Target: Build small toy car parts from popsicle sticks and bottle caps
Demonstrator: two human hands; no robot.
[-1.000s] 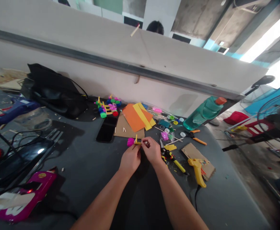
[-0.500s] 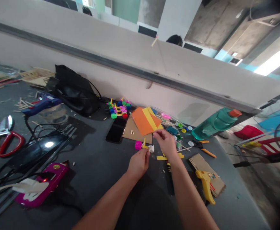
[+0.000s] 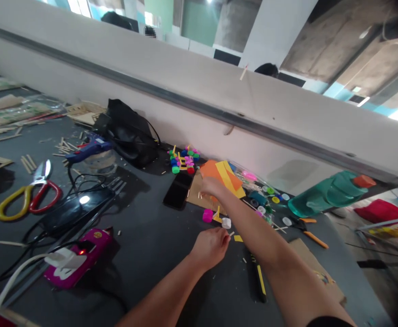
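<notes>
My left hand [image 3: 211,247] is closed low over the dark table, and a short pale stick [image 3: 232,234] pokes out at its fingertips. Just beyond it sits a small assembly with a magenta cap [image 3: 207,215], a yellow upright piece [image 3: 217,214] and a white cap [image 3: 226,223]. My right hand [image 3: 211,186] reaches across, fingers pinched downward at short sticks [image 3: 200,195] on a cardboard sheet [image 3: 192,190]; what is between its fingertips, if anything, is hidden. Orange paper [image 3: 207,170] and yellow paper [image 3: 231,175] lie under and beside that hand.
A phone [image 3: 177,190] and a colourful wheeled model [image 3: 183,161] stand behind. To the right are a green bottle [image 3: 328,193], pliers [image 3: 313,234] and a cutter [image 3: 260,278]. Scissors [image 3: 35,190], a blue glue gun [image 3: 92,147] and a magenta power strip [image 3: 79,259] occupy the left.
My right hand has moved left and away from me, from beside the yellow paper to the sticks on the cardboard. My left hand has drawn back from the capped assembly. The view has shifted left.
</notes>
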